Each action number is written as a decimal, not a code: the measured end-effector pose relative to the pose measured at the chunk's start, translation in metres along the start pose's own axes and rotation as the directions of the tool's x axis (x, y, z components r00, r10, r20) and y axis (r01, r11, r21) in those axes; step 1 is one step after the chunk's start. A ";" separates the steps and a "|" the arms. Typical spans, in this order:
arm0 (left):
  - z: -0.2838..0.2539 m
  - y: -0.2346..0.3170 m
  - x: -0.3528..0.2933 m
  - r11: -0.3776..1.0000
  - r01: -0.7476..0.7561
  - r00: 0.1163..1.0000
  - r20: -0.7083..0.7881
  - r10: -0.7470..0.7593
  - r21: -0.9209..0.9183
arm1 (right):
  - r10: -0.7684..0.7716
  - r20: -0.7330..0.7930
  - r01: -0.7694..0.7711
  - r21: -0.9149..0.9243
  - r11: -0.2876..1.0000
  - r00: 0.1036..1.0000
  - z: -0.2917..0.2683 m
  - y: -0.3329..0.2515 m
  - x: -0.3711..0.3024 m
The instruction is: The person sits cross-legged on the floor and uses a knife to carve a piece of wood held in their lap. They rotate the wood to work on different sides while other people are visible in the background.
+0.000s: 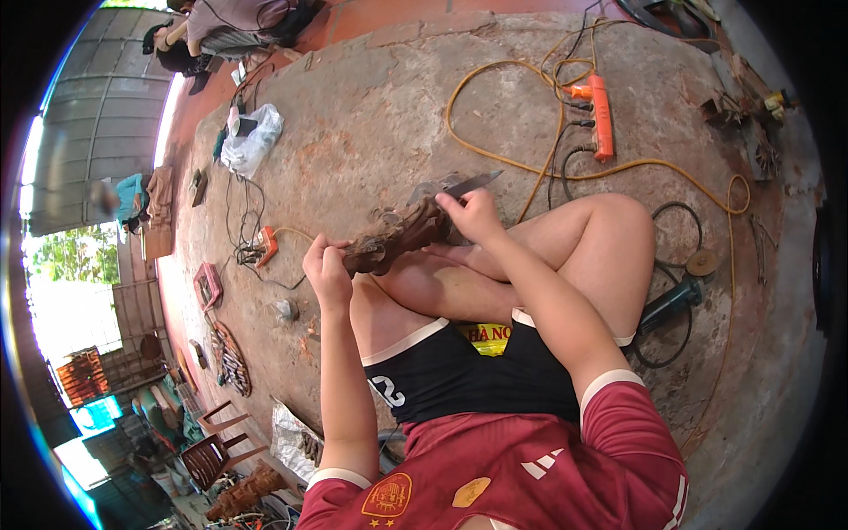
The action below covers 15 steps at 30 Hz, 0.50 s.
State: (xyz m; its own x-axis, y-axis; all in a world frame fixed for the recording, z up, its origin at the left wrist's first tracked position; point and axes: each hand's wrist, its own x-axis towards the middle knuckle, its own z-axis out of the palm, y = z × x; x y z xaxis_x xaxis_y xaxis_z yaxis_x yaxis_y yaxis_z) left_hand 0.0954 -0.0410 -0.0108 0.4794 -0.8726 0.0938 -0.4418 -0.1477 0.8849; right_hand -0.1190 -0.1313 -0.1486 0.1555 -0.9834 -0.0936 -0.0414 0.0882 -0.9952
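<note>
A dark brown carved piece of wood (393, 237) with a rough, knobbly surface lies aslant above my crossed legs. My left hand (329, 269) is closed on its left end. At the other end my right hand (474, 216) is closed, its thumb by the carving. A thin grey pointed strip (473, 184) juts out past the right fingers and seems to be held in them. Whether it is a blade or folded abrasive paper I cannot make out. My fingers partly hide both ends of the carving.
An orange power strip (601, 119) with plugs and a looping yellow cord (495, 66) lies ahead on the right. A teal power tool (669, 305) rests beside my right knee. To the left are a white plastic bag (253, 141) and an orange socket (265, 246). Another person (234, 26) crouches far left.
</note>
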 end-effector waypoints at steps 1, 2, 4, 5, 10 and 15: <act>0.004 0.001 0.000 1.000 0.007 1.000 0.003 -0.007 -0.009 | -0.042 -0.092 0.042 0.007 0.999 0.995 -0.005 0.011 0.005; 0.006 0.002 0.000 1.000 0.013 1.000 0.002 -0.013 -0.017 | -0.011 -0.094 0.015 0.044 0.999 0.996 -0.007 0.019 0.009; 0.008 0.004 0.001 0.999 -0.037 0.999 -0.008 0.038 0.023 | 0.011 0.010 -0.011 0.054 0.998 1.000 0.000 0.028 0.005; 0.005 0.003 0.001 0.997 -0.058 0.998 -0.021 0.060 0.050 | 0.022 0.073 -0.026 0.062 0.998 0.997 0.009 0.018 -0.001; 0.000 0.005 0.002 1.000 0.007 1.000 0.016 -0.007 -0.006 | -0.033 0.031 0.036 -0.098 0.994 0.999 0.003 -0.004 -0.005; -0.002 0.001 0.004 0.999 0.031 0.999 0.030 -0.031 -0.009 | -0.050 0.033 0.048 0.048 0.998 0.998 0.005 0.002 -0.001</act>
State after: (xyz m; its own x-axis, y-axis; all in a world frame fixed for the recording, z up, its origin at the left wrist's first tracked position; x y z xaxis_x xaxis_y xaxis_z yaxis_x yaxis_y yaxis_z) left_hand 0.0983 -0.0435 -0.0088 0.4699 -0.8812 0.0526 -0.4199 -0.1707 0.8914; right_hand -0.1144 -0.1295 -0.1511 0.1902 -0.9807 -0.0447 0.0134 0.0481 -0.9988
